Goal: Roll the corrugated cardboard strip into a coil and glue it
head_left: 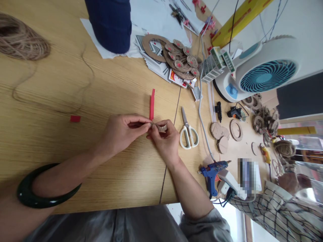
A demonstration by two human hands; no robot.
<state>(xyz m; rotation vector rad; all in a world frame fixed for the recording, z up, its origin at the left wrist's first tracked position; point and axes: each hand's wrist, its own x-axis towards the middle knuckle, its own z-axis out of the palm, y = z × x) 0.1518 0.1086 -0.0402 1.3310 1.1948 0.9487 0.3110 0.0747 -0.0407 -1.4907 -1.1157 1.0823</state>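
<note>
My left hand [126, 129], a dark bangle [32, 198] on its arm, pinches the edge of a small ridged corrugated cardboard strip [163, 128]. My right hand [166, 139] has its fingers curled round the same strip, hiding much of it. The fingertips of both hands meet over the wooden table [121, 188]. A red paper strip [151, 106] lies just beyond them, its near end by the left fingertips. Scissors with white handles [187, 132] rest to the right of my right hand. A small red piece [75, 118] lies off to the left.
At left is a twine coil [25, 40] with a loose strand. A dark blue cylinder [109, 27] and decorated cardboard rings [180, 60] stand farther back. On the right are a fan [264, 70], a blue glue gun [212, 174], cardboard discs [222, 144] and another person's checked sleeve [275, 205].
</note>
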